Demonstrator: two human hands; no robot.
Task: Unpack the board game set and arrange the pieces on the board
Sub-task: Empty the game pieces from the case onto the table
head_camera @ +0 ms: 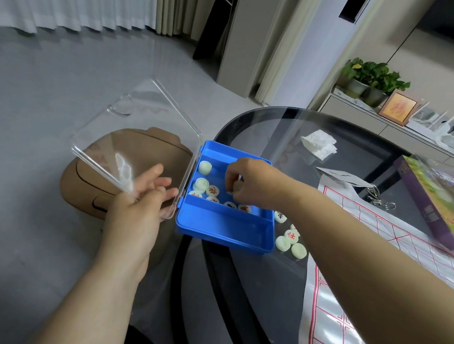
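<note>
right hand (242,182) on piece (231,192) (blue box (224,226))

The open clear plastic lid (130,136) walls off the left of the shallow blue plastic box (224,226); its near compartment lies free. Right of it, loose pale round game pieces (291,236) dot the dark round glass desk (250,297), and a purple cardboard carton (431,211) bars the far right.

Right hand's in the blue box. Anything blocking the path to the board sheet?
Only the blue box wall and a few loose pieces on the glass table lie between. A purple box covers part of the board sheet.
</note>
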